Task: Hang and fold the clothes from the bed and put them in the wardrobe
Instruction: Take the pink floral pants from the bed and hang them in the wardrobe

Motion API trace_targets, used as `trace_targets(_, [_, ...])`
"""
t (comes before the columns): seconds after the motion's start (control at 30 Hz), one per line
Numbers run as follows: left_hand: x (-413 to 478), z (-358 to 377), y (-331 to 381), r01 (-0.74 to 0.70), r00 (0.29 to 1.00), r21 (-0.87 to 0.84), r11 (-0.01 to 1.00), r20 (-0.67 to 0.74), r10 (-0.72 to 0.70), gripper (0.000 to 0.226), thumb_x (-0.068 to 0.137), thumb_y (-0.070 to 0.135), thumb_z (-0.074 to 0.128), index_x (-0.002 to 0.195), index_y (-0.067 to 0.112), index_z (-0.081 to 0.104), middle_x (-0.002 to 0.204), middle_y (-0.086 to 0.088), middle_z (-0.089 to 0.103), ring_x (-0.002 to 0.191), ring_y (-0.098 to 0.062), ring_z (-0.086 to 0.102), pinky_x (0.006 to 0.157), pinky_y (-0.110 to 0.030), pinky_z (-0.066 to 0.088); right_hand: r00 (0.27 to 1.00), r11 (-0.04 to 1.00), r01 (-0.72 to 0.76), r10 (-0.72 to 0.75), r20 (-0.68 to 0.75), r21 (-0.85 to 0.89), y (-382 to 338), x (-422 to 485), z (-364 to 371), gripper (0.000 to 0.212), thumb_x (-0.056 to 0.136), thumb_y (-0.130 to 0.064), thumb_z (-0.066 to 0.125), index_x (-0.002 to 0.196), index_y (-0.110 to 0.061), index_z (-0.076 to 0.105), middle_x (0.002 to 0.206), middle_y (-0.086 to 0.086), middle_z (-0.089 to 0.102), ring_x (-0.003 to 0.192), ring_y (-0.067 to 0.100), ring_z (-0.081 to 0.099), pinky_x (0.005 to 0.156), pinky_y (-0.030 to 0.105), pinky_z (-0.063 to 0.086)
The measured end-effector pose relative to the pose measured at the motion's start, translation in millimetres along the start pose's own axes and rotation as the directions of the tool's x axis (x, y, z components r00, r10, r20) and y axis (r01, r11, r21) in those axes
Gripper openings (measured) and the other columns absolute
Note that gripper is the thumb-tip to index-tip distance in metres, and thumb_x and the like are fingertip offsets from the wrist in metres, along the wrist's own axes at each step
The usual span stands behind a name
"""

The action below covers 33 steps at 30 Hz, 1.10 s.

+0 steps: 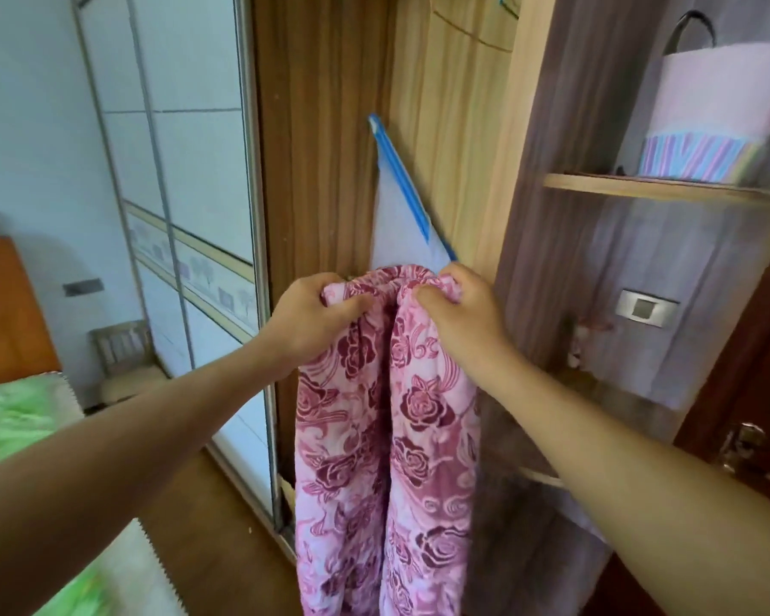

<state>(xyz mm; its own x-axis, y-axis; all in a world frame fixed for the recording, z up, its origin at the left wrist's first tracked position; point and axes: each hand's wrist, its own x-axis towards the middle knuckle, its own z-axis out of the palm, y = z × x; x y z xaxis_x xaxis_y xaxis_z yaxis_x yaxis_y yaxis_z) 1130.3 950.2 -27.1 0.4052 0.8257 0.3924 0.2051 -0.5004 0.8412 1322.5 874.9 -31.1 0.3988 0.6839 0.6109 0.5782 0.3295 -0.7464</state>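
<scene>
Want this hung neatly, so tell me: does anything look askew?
The blue hanger slants steeply, one arm poking up-left instead of sitting level. Below it the left hand and right hand grip the pink rose-print garment, bunched at its top rather than spread flat.

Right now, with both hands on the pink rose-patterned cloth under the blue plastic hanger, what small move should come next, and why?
Probably pull the hands apart to spread the pink rose-patterned cloth. The left hand and right hand grip its bunched top fold close together, just below the tilted blue plastic hanger, so it hangs in thick folds.
</scene>
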Motion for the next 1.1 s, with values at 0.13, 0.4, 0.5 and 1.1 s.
trace_targets(0.13, [19.5,0.8,-17.9,0.017,0.992,0.073,0.997,-0.127,-0.007,0.049,0.091,0.058,0.062,0.079,0.011,0.063,0.070,-0.003,0.071,0.069,-0.023,0.072,0.070,-0.051,0.062,0.995,0.995,-0.032,0.023,0.097,0.093,15.4,24.9,31.0,0.030,0.080,-0.034,0.065,0.066,-0.018,0.043,0.056,-0.011,0.040,0.059,0.009,0.041,0.060,0.036,0.035])
trace_targets(0.4, [55.4,-1.1,-62.8,0.022,0.950,0.110,0.994,-0.313,0.013,0.050,0.099,0.057,0.049,0.063,0.025,0.037,0.050,0.016,0.036,0.045,-0.002,0.037,0.046,-0.011,0.034,0.944,0.946,-0.117,0.012,0.330,0.301,54.6,59.1,69.2,0.032,0.079,-0.030,0.060,0.081,0.001,0.052,0.073,0.024,0.055,0.068,0.021,0.053,0.065,0.037,0.041])
trace_targets(0.5, [60.7,6.7,-78.6,0.013,0.940,0.040,0.999,-0.340,0.002,0.049,0.102,0.053,0.047,0.066,0.024,0.031,0.055,0.014,0.030,0.050,-0.005,0.032,0.048,-0.013,0.032,0.914,0.918,-0.182,0.027,0.405,0.351,74.8,58.8,88.4,0.024,0.082,-0.028,0.058,0.084,-0.004,0.061,0.084,0.025,0.064,0.078,0.031,0.063,0.075,0.049,0.052])
trace_targets(1.1, [178.9,-16.3,-141.6,0.145,0.951,-0.168,0.975,-0.247,-0.184,0.074,0.101,0.060,0.042,0.082,-0.011,0.055,0.083,-0.018,0.058,0.078,-0.028,0.057,0.091,-0.061,0.051,0.942,0.691,-0.335,0.256,0.216,0.640,127.0,145.5,208.9,0.023,0.072,-0.034,0.066,0.067,-0.012,0.058,0.072,0.009,0.054,0.067,0.020,0.054,0.064,0.034,0.045])
